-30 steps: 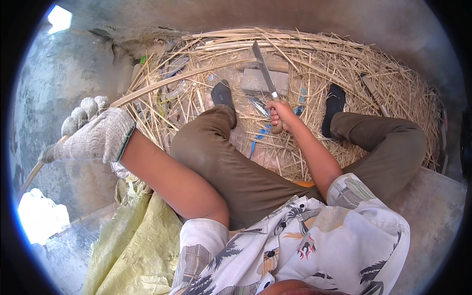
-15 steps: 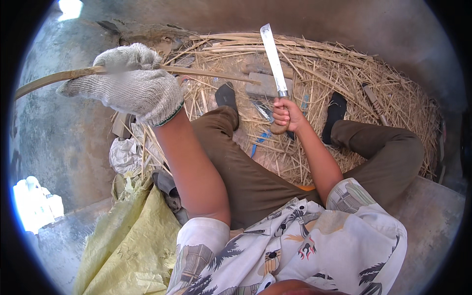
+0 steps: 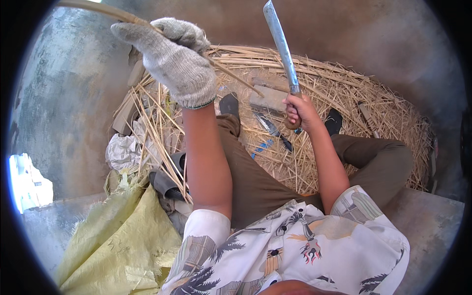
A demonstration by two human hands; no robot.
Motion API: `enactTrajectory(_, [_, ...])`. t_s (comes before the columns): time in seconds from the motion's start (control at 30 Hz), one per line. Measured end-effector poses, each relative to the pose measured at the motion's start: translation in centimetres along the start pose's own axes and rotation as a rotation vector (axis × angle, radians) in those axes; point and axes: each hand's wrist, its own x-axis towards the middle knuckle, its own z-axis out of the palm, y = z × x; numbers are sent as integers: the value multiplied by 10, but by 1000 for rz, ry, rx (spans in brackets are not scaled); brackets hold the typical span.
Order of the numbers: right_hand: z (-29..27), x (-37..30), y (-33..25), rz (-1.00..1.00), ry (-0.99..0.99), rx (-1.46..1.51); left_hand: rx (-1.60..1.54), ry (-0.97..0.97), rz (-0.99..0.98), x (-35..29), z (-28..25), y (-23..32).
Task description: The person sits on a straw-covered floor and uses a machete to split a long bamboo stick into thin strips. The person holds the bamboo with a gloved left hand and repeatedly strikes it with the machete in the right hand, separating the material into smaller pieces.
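Note:
A knitted grey-white glove covers my left hand [image 3: 179, 64], raised at the upper left with its fingers closed around a long bamboo strip [image 3: 110, 11]. The strip slants down to the right, its thin end over a grey block [image 3: 273, 100] on the floor. My bare right hand [image 3: 303, 110] grips the wooden handle of a long machete [image 3: 282, 46], its blade upright and pointing away from me. Blade and strip are apart. Between my feet lies a dark-handled tool with a perforated or toothed blade [image 3: 268, 125], beside a scrap of blue strip [image 3: 262, 147].
Bamboo shavings [image 3: 393, 137] cover the floor around my feet, up to the curved wall. A wooden-handled tool [image 3: 367, 119] lies at the right. To my left are a yellow woven sack [image 3: 118, 241], dark sandals [image 3: 167, 184] and a crumpled white sheet [image 3: 123, 151].
My left hand has moved up and to the right with the bamboo strip, which now slants more steeply. The machete has shifted slightly right and higher in view.

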Motion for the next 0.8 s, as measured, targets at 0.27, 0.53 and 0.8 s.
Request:
enactTrajectory(0.27, [-19,-52,87,93,339,-383,58,-56,88,-28,21,5])
enactTrajectory(0.53, [-6,-27,117,-295,433,-276,171,68,193,-18,18,-5])
enactTrajectory(0.8, [-21,-30,198,-30,492,-794,228,175,296,5,20,-32])
